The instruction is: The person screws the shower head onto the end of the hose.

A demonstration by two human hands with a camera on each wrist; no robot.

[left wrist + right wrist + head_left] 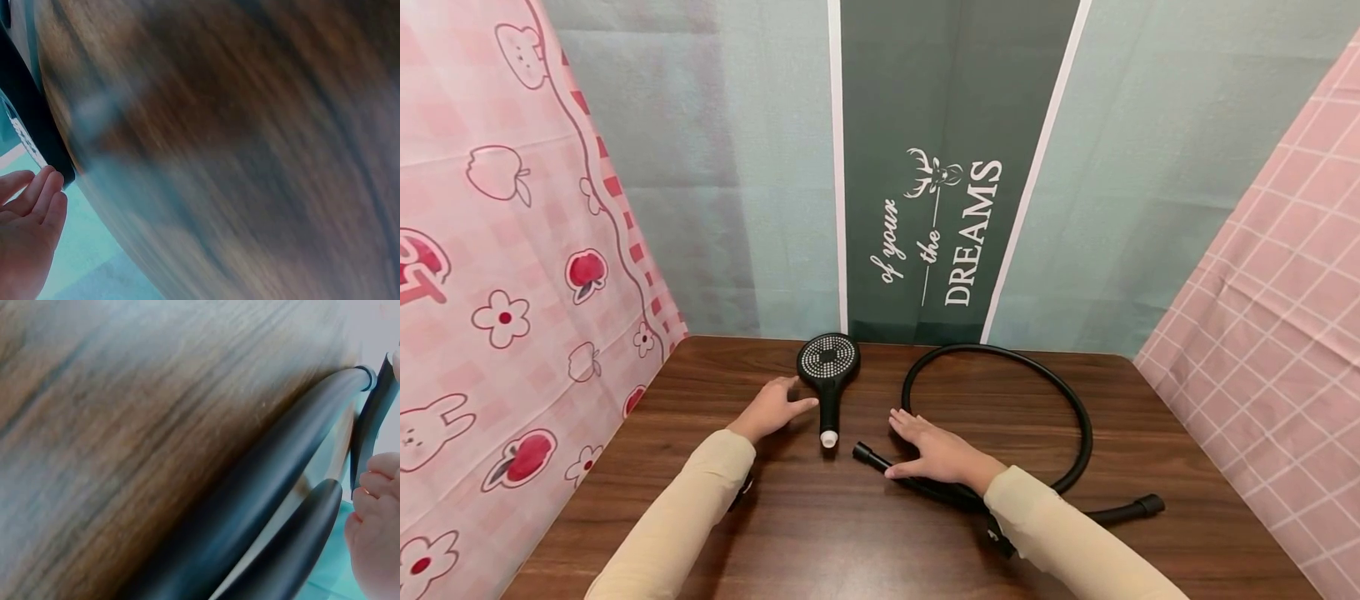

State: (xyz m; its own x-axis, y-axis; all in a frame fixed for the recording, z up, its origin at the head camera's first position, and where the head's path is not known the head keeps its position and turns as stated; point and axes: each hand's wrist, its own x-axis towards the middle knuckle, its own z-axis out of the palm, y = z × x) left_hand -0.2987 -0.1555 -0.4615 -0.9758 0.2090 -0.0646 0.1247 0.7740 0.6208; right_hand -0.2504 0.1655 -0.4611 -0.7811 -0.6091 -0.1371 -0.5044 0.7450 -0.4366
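A black handheld shower head lies face up on the table, its white threaded end towards the near side. Just left of its handle is my left hand, thumb stretched towards the handle and fingers loosely extended beside the round head. In the left wrist view, the fingertips of this hand overlap the dark shower head. My right hand reaches over a black shower hose, palm down with straight fingers and thumb spread. The right wrist view shows the hose passing near the hand.
The hose lies in a wide loop, with one connector near the shower head and the other at the right. Behind the brown wooden table hangs a grey-green curtain; pink cloths hang at both sides.
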